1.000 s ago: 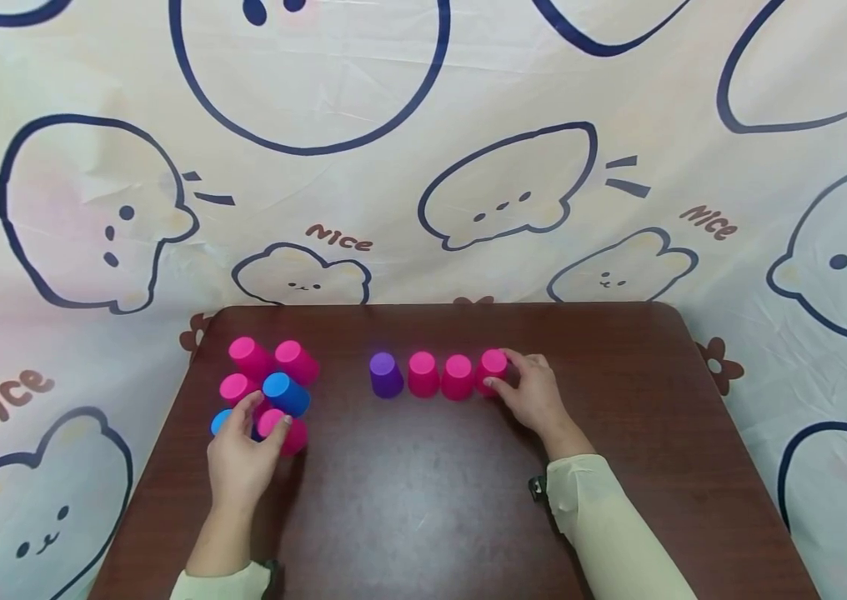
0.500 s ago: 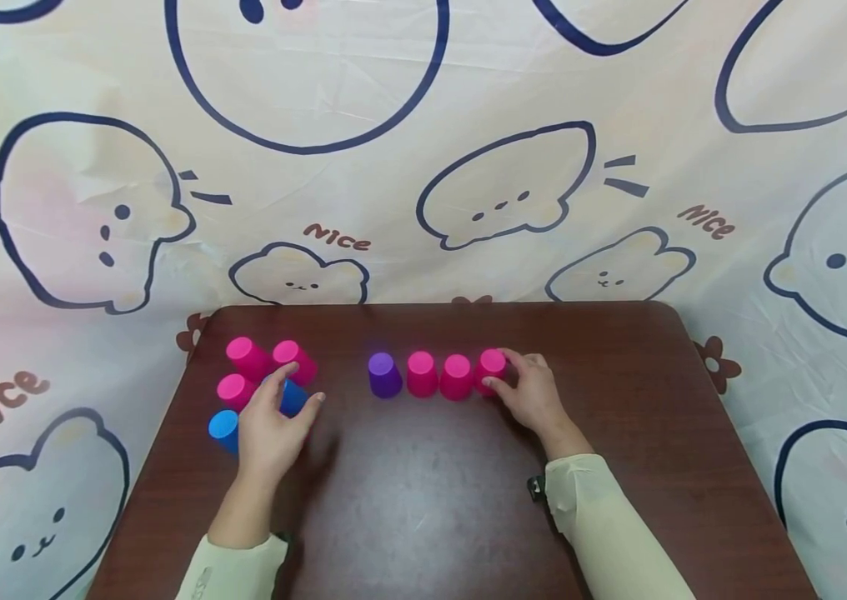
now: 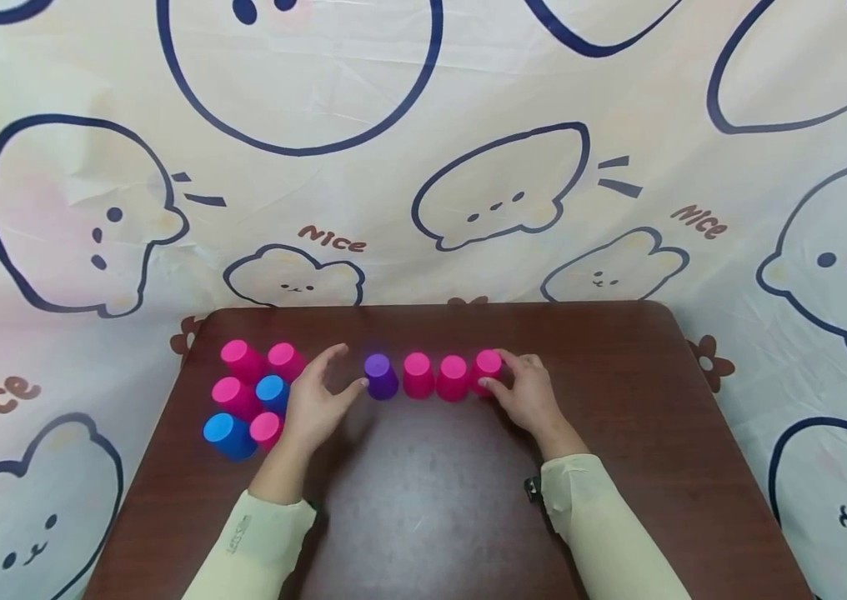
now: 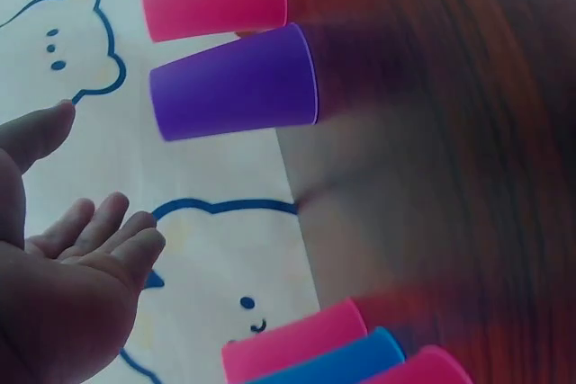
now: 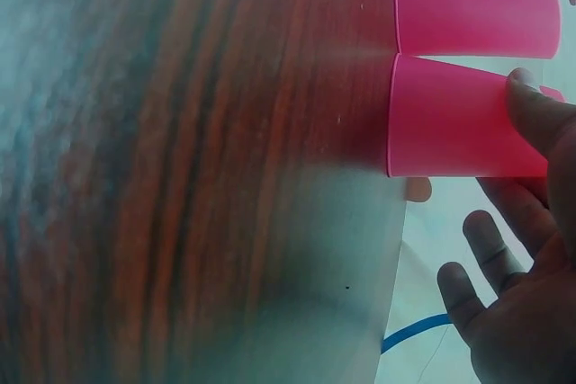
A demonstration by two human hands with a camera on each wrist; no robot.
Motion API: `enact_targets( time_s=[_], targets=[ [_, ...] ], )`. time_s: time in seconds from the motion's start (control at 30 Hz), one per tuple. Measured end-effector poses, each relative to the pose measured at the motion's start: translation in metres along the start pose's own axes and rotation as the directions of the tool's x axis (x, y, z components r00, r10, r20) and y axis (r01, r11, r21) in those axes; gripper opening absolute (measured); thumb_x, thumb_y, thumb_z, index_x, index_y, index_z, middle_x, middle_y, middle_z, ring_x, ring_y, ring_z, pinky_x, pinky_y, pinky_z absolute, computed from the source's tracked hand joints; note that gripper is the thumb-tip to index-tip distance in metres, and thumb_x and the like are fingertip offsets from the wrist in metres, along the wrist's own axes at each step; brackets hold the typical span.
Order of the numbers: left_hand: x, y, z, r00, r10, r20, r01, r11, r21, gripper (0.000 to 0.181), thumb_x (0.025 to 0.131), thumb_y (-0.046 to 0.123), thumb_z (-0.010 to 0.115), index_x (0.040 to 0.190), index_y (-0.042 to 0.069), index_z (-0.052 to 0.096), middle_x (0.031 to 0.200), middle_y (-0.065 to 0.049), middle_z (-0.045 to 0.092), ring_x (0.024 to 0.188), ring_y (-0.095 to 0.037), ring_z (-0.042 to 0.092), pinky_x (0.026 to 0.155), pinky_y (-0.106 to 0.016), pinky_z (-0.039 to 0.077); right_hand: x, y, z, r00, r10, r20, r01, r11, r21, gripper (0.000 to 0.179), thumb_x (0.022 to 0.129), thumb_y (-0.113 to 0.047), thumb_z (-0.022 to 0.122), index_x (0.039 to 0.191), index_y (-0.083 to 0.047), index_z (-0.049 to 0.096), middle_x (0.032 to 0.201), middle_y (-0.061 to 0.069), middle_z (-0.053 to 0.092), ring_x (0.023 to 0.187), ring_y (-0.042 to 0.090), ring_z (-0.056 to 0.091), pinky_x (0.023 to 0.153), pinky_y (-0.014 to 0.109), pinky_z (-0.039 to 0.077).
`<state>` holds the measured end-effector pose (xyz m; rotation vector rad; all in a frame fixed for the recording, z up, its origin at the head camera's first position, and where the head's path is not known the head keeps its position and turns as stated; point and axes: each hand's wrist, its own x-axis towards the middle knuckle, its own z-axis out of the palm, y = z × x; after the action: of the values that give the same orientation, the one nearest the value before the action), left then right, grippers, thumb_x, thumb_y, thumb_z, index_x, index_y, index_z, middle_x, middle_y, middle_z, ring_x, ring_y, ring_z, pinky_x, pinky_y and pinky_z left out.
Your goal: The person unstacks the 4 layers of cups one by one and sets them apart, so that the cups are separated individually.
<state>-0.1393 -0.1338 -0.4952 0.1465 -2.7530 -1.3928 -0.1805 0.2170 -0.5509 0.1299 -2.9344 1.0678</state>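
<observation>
An upside-down purple cup (image 3: 381, 379) and three pink cups stand in a row across the table. My right hand (image 3: 528, 398) grips the rightmost pink cup (image 3: 487, 372). The right wrist view shows the thumb on the side of that pink cup (image 5: 459, 123), some other fingers spread behind. Just left of the purple cup is my left hand (image 3: 314, 407), its thumb and fingers apart and nothing between them. A gap separates the left hand (image 4: 81, 285) from the purple cup (image 4: 236, 85) in the left wrist view.
A group of upside-down pink and blue cups stands on the left of the table, with a blue cup (image 3: 231, 436) at its near corner and a pink cup (image 3: 243, 360) at the back. The dark wooden table (image 3: 423, 508) meets a patterned cloth (image 3: 393, 208) behind.
My left hand has moved right, from over the group of cups on the left to beside the purple cup, with its fingers spread. The right hand stays on the end pink cup.
</observation>
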Motion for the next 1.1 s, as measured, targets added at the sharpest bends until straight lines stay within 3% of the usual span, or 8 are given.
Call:
enact_targets(
  time_s=[0.27, 0.5, 1.1],
  targets=[
    [0.018, 0.001, 0.018, 0.998, -0.013, 0.063, 0.012, 1.000, 0.015, 0.076, 0.088, 0.034, 0.083, 0.154, 0.022, 0.048, 0.152, -0.005, 0.053, 0.143, -0.034, 0.047, 0.103, -0.057, 0.052, -0.001, -0.002, 0.001, 0.999, -0.027, -0.022, 0.026, 0.999, -0.025, 0.065, 0.089, -0.038, 0.083, 0.146, -0.017, 0.060, 0.123, 0.010, 0.069, 0.119, 0.030, 0.051, 0.094, 0.054, 0.054],
    [0.026, 0.003, 0.030, 0.997, -0.022, 0.079, 0.020, 1.000, 0.024, 0.075, 0.087, 0.033, 0.084, 0.153, 0.023, 0.049, 0.152, -0.004, 0.053, 0.141, -0.035, 0.049, 0.103, -0.057, 0.052, -0.001, -0.002, 0.001, 0.999, -0.025, -0.028, 0.024, 0.999, -0.034, 0.065, 0.088, -0.038, 0.083, 0.145, -0.017, 0.060, 0.123, 0.011, 0.069, 0.119, 0.031, 0.052, 0.095, 0.054, 0.053],
    [0.030, -0.004, 0.042, 0.997, -0.028, 0.075, 0.026, 0.999, 0.026, 0.066, 0.088, 0.023, 0.084, 0.148, 0.015, 0.056, 0.143, -0.014, 0.060, 0.130, -0.039, 0.059, 0.101, -0.054, 0.054, 0.000, -0.002, 0.001, 1.000, -0.005, -0.011, 0.004, 0.999, -0.038, 0.065, 0.089, -0.038, 0.082, 0.146, -0.018, 0.059, 0.128, 0.011, 0.069, 0.122, 0.031, 0.051, 0.099, 0.056, 0.050]
  ],
)
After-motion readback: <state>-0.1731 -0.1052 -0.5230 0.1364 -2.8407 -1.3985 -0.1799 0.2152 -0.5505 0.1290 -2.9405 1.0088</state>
